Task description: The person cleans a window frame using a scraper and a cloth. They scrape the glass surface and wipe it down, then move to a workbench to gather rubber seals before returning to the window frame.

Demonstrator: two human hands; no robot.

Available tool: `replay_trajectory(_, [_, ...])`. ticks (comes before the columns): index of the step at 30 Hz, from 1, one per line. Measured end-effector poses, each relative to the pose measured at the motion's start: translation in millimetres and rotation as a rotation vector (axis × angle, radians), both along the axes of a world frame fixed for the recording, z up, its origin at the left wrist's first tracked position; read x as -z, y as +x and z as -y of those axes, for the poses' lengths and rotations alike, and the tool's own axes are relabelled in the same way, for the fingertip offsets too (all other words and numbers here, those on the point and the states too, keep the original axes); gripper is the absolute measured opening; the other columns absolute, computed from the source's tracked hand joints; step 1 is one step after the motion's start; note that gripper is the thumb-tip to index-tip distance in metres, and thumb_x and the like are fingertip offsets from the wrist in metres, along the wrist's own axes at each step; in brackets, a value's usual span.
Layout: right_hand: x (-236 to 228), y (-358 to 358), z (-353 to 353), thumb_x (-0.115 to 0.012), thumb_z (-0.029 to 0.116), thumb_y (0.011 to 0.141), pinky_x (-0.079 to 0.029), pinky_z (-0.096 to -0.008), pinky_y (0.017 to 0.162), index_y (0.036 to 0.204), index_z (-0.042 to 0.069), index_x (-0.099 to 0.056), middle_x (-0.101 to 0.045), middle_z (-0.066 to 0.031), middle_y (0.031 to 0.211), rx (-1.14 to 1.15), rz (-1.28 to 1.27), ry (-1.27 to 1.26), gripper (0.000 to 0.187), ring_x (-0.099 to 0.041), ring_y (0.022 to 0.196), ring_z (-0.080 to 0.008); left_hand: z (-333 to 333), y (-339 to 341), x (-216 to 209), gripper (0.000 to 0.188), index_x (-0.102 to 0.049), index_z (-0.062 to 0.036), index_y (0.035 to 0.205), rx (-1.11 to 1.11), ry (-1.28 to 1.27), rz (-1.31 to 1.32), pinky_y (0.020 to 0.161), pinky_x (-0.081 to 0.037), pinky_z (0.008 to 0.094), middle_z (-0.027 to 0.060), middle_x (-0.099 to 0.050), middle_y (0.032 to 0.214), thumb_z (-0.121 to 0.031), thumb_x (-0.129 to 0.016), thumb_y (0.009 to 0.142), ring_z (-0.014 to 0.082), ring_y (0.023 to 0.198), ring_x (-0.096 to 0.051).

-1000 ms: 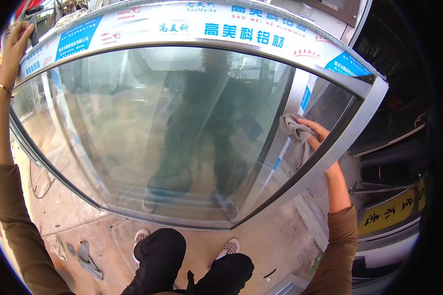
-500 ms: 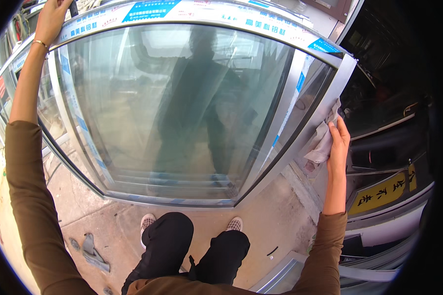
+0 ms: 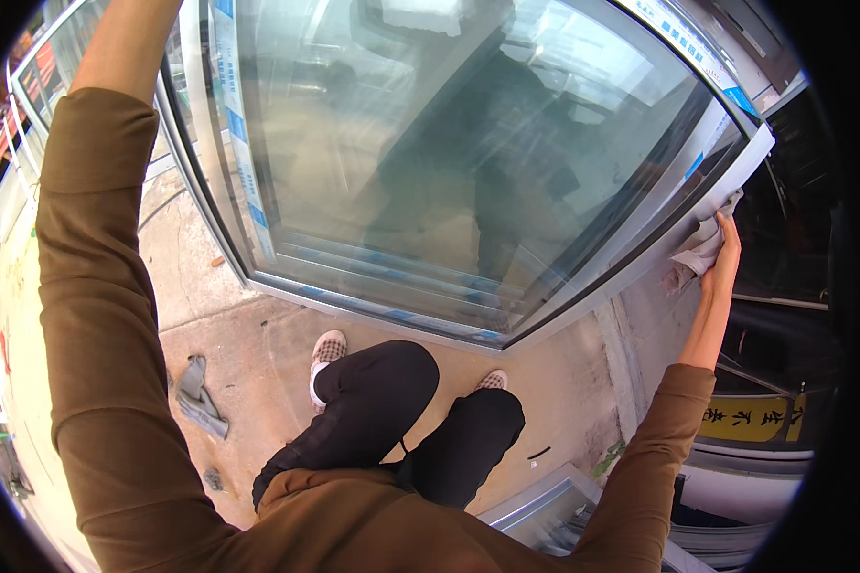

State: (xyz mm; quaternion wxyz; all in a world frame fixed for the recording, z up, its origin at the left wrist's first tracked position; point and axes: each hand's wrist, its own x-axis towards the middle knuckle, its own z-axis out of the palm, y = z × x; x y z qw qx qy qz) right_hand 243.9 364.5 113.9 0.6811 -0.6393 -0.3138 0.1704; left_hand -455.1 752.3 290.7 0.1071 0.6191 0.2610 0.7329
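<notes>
Right hand (image 3: 721,263): right of frame, pressing a soft, limp cloth (image 3: 699,250) on the window frame (image 3: 640,258).
Left hand: out of view, upper left.
Window: heavy, fragile; hold by the frame.

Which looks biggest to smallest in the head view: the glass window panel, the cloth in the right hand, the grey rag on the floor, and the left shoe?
1. Glass window panel, by far the largest.
2. Grey rag on the floor, cloth and left shoe: all look about alike, and the fisheye bend and differing nearness make ranking them unsure.
</notes>
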Motion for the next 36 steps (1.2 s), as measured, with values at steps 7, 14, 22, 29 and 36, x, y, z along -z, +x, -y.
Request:
replay_trajectory(7, [5.1, -22.7, -18.1, -0.072, 0.014, 0.103, -0.055, -0.0299, 0.095, 0.138, -0.005, -0.068, -0.075, -0.0102, 0.125, 0.28, 0.421, 0.121, 0.04, -0.07, 0.106, -0.0168, 149.9, -125.6, 172.3, 0.013, -0.062, -0.0023, 0.107, 0.144, -0.193, 0.07, 0.057, -0.039, 0.0245, -0.0051, -0.046, 0.065, -0.015, -0.063, 0.11, 0.0051, 0.054, -0.039])
replay_trajectory(14, [-21.8, -155.4, -109.4, -0.065, 0.012, 0.108, -0.054, -0.0341, 0.103, 0.145, 0.006, -0.066, -0.068, -0.013, 0.137, 0.226, 1.125, 0.409, 0.037, -0.068, 0.122, -0.022, 297.1, -228.4, 381.4, 0.014, -0.058, -0.0066, 0.102, -0.246, -0.984, 0.439, 0.048, -0.041, 0.0259, -0.0027, -0.051, 0.063, -0.017, -0.064, 0.108, 0.0073, 0.047, -0.044])
replay_trajectory(22, [61.2, -355.0, -262.3, -0.049, 0.03, 0.113, -0.027, -0.0599, 0.125, 0.165, 0.012, -0.043, -0.043, -0.0195, 0.166, 0.502, 1.397, 0.273, 0.055, -0.037, 0.156, -0.0399, 438.7, -265.4, 491.8, 0.015, -0.057, -0.0085, 0.097, -0.372, -1.229, 0.619, 0.047, -0.041, 0.0263, -0.0028, -0.05, 0.063, -0.017, -0.064, 0.107, 0.0076, 0.046, -0.043])
replay_trajectory(29, [123.5, -567.4, -273.0, -0.063, 0.005, 0.099, -0.021, -0.0577, 0.129, 0.164, 0.014, -0.043, -0.035, -0.0129, 0.174, -0.024, 1.305, 0.176, 0.069, -0.027, 0.162, -0.0366, 457.9, -235.2, 520.2, 0.016, -0.057, -0.0064, 0.098, -0.242, -1.297, 0.68, 0.044, -0.044, 0.029, -0.0007, -0.052, 0.066, -0.017, -0.066, 0.106, 0.01, 0.045, -0.047])
replay_trajectory(36, [197.2, -678.6, -292.5, -0.056, -0.003, 0.095, -0.024, -0.051, 0.132, 0.156, 0.009, -0.054, -0.041, -0.0083, 0.171, -0.623, 1.466, 0.244, 0.062, -0.032, 0.161, -0.0294, 488.6, -201.4, 548.6, 0.015, -0.058, -0.0038, 0.097, -0.119, -1.464, 0.762, 0.044, -0.047, 0.0306, 0.0018, -0.054, 0.067, -0.012, -0.068, 0.104, 0.0114, 0.044, -0.048])
